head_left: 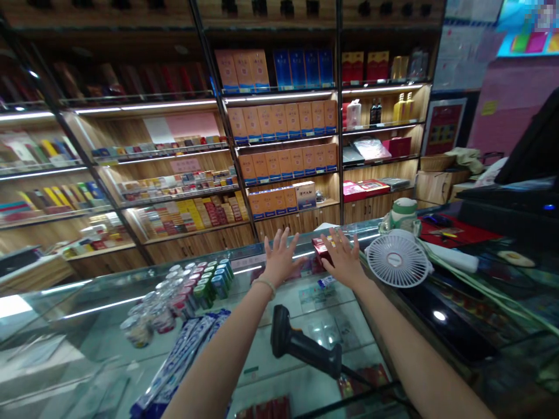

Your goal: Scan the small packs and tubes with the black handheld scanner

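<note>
Both arms reach forward over a glass counter [257, 337]. My left hand [280, 259] has its fingers spread and nothing in it; a pale band circles the wrist. To its right, my right hand [343, 259] is also spread, beside and partly in front of a small red box [321, 247]. Whether it touches that box I cannot tell. Nearer to me, between the forearms, lies a black barcode scanner [301, 343] with its cable running to the lower right. A small blue-and-white packet [326, 281] shows just below my right hand.
Rows of small containers [192, 291] and long blue packets [187, 355] are on the left. At right are a white fan [397, 259], a green-and-white bottle [402, 215], a red mat [454, 230] and a dark monitor [533, 145]. Shelves of boxes [283, 122] line the back.
</note>
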